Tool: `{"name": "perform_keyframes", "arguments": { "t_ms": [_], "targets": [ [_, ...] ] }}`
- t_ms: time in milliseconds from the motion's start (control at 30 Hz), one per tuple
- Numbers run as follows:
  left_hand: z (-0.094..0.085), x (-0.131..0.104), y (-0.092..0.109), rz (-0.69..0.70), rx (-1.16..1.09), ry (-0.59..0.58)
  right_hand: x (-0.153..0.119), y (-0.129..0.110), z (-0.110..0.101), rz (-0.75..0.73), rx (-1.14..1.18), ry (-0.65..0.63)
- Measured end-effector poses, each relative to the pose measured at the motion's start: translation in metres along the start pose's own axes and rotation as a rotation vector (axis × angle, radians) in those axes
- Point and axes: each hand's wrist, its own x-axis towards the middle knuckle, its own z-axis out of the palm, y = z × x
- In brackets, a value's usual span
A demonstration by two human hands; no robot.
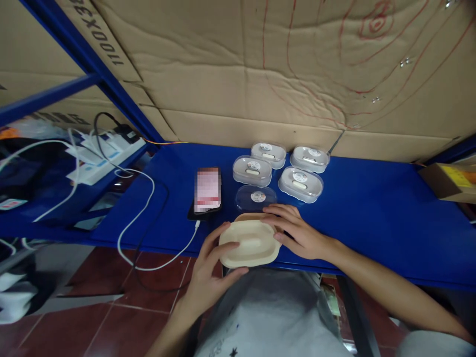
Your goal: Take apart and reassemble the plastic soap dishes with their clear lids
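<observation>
A cream oval dish (249, 243) is held at the front edge of the blue table. My left hand (213, 263) grips its left side, thumb at the near rim and a finger on the inside. At the dish's right side, my right hand (293, 230) rests with fingers spread over its far right rim. A tan piece (247, 216) shows just behind the dish, mostly hidden by it. Beyond lies a clear oval lid (256, 197) with a round sticker, near my right fingertips.
Several clear-lidded oval boxes, one of them nearest on the right (301, 184), stand on the blue table (364, 213). A phone (208, 191) with a white cable (154, 268) lies left. Power strips (100, 161) are far left; a cardboard box (449, 183) is at right.
</observation>
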Motion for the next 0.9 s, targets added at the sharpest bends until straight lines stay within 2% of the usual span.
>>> {"name": "perform_keyframes", "arguments": {
  "t_ms": [133, 333, 467, 567, 600, 633, 733, 800, 900],
  "targets": [
    [0.007, -0.006, -0.005, -0.071, -0.021, 0.046, -0.002, 0.001, 0.000, -0.061, -0.036, -0.073],
    [0.015, -0.009, -0.001, -0.352, -0.271, 0.099, -0.004, -0.004, 0.006, -0.193, -0.220, -0.104],
    [0.015, -0.005, 0.008, -0.382, -0.321, 0.150, -0.004, -0.008, 0.009, -0.313, -0.251, 0.005],
    [0.010, -0.006, 0.019, -0.332, -0.380, 0.316, -0.008, -0.016, 0.009, -0.373, -0.270, 0.047],
    [0.008, -0.008, 0.023, -0.326, -0.437, 0.379, -0.010, -0.019, 0.009, -0.402, -0.282, 0.060],
    [0.006, -0.010, 0.025, -0.351, -0.525, 0.395, -0.013, -0.022, 0.010, -0.436, -0.296, 0.072],
    [0.003, -0.016, 0.028, -0.589, -0.852, 0.267, -0.019, -0.025, 0.014, -0.504, -0.341, 0.100],
    [0.002, -0.017, 0.027, -0.778, -1.015, 0.226, -0.020, -0.022, 0.017, -0.471, -0.375, 0.130],
    [-0.008, -0.015, 0.026, -0.907, -1.132, 0.380, -0.014, -0.012, 0.019, -0.335, -0.409, 0.122]
  ]
}}
